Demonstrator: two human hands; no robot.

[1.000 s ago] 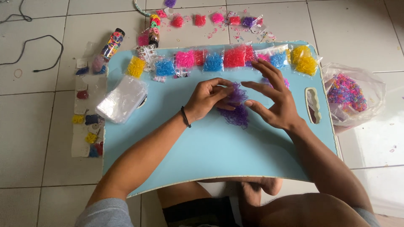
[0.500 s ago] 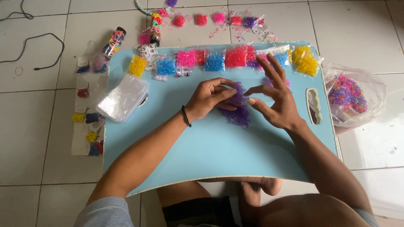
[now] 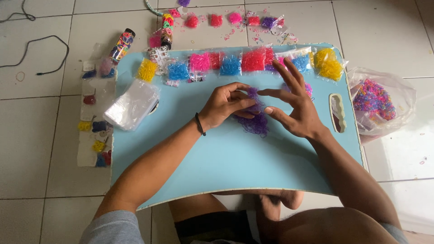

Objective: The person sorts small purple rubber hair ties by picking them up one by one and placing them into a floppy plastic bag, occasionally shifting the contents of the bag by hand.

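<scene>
Light blue lap table across the knees, tiled floor around it. Clear bag of mixed-colour bands off its right edge. Stack of empty clear packets at left. Row of small bagged bands along the far edge. Purple band pile mid-table. Left hand: grip pinched on a purple tuft. Right hand: grip spread open, thumb touching the pile, holding nothing.

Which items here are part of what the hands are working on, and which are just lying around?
In hand: purple bands pile, left hand, right hand, blue board.
Lying about: black cable, clear bags stack, mixed-colour bag, yellow packet.
</scene>
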